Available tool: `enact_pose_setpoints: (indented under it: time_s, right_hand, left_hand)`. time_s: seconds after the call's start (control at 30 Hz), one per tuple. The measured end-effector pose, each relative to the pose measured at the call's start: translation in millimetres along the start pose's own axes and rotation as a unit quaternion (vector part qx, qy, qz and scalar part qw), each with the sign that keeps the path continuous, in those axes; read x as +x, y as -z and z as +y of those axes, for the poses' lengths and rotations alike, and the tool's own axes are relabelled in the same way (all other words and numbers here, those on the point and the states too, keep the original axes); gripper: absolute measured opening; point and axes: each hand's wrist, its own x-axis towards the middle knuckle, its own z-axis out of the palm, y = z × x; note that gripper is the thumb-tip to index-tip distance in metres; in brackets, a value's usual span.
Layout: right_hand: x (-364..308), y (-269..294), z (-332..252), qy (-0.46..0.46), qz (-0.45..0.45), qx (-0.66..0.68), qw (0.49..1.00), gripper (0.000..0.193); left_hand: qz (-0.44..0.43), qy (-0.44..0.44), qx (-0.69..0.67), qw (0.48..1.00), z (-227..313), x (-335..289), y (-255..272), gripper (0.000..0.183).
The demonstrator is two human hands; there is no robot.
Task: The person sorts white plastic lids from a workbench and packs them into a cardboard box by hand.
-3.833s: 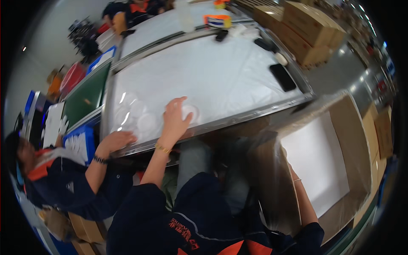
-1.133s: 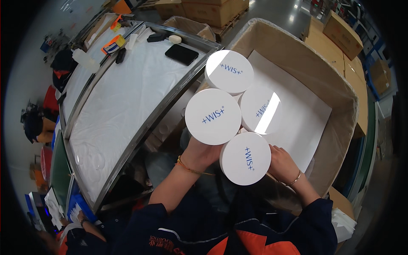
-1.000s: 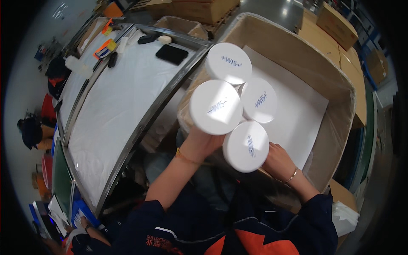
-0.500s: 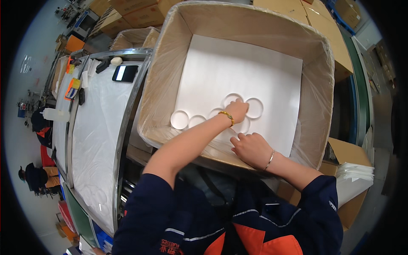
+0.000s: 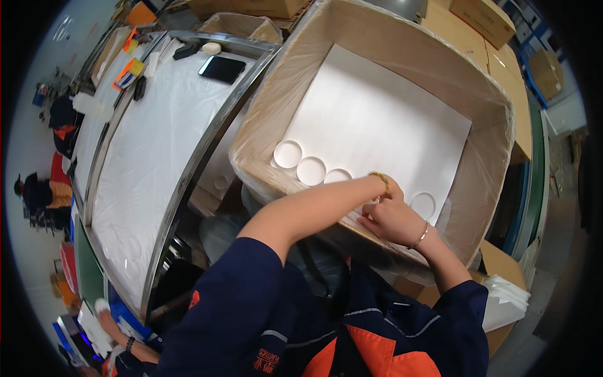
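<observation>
A large carton (image 5: 264,135) lined with clear plastic stands before me, a white sheet (image 5: 383,107) on its bottom. Along the sheet's near edge sit shallow white round lids: one in the left corner (image 5: 287,154), a second lid (image 5: 311,170) beside it, and a third (image 5: 338,176) partly behind my left forearm. Another lid (image 5: 423,205) lies right of my hands. My left hand (image 5: 394,190) reaches down at the near side, its fingers hidden behind my right hand. Curled fingers of my right hand (image 5: 396,221) meet there, beside a sliver of white lid (image 5: 373,202); their grip is partly hidden.
To the left is a metal-framed table (image 5: 157,125) covered in white film, with a phone (image 5: 222,69) on it. Cartons (image 5: 480,19) stand behind and right. An open box of white sheets (image 5: 505,298) is at my right. A co-worker's hand (image 5: 110,323) shows lower left.
My view has turned, so the carton appears tilted and further right. My left hand has drawn back from the lids toward the near wall and now meets my right hand.
</observation>
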Motion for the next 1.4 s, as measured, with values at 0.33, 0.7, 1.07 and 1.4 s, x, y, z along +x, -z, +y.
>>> enact_pose_setpoints:
  time_s: [0.33, 0.7, 1.07, 1.4]
  right_hand:
    - [-1.4, 17.2, 126.0, -0.308, -0.041, -0.056, 0.949, 0.039]
    - [-21.2, -34.0, 159.4, -0.429, -0.297, 0.239, 0.819, 0.039]
    - [22.2, -3.8, 57.0, -0.451, -0.329, 0.256, 0.790, 0.085]
    - [45.0, -4.2, 54.6, -0.407, -0.353, 0.183, 0.822, 0.067]
  left_hand:
    - [0.090, 0.483, 0.273, 0.827, -100.8, -166.0, 56.8, 0.033]
    - [0.297, 0.378, 0.281, 0.831, -33.1, -162.2, 31.8, 0.028]
    - [0.733, 0.631, -0.027, 0.253, -59.4, -536.7, -308.0, 0.084]
    - [0.745, 0.626, -0.115, 0.197, -92.0, -598.6, -371.3, 0.063]
